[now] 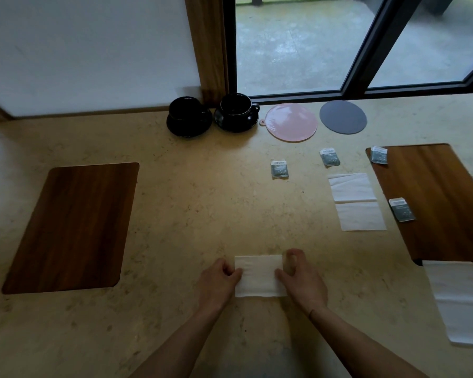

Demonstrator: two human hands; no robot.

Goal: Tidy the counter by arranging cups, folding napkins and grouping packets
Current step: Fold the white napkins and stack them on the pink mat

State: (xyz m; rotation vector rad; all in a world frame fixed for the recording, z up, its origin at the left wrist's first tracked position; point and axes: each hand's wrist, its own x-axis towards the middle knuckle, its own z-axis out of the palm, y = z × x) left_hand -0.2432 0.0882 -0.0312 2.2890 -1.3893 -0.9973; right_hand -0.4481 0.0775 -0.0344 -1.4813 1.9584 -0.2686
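Both hands' fingers, left hand (221, 279) and right hand (301, 279), pinch a folded napkin (259, 275) on the mottled beige counter (191, 208). Beyond the napkin, a window (339, 42) and white wall (88, 50) back the counter.

pink round mat (291, 122) laid flat at counter back | grey round mat (342, 116) laid just right of it | left wooden board (71, 227) | right wooden board (437, 203) | window (311, 42) seen behind

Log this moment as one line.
step: folding napkin | left hand: pinching folded napkin | right hand: pinching napkin | packets: scattered, ungrouped | cups: at back
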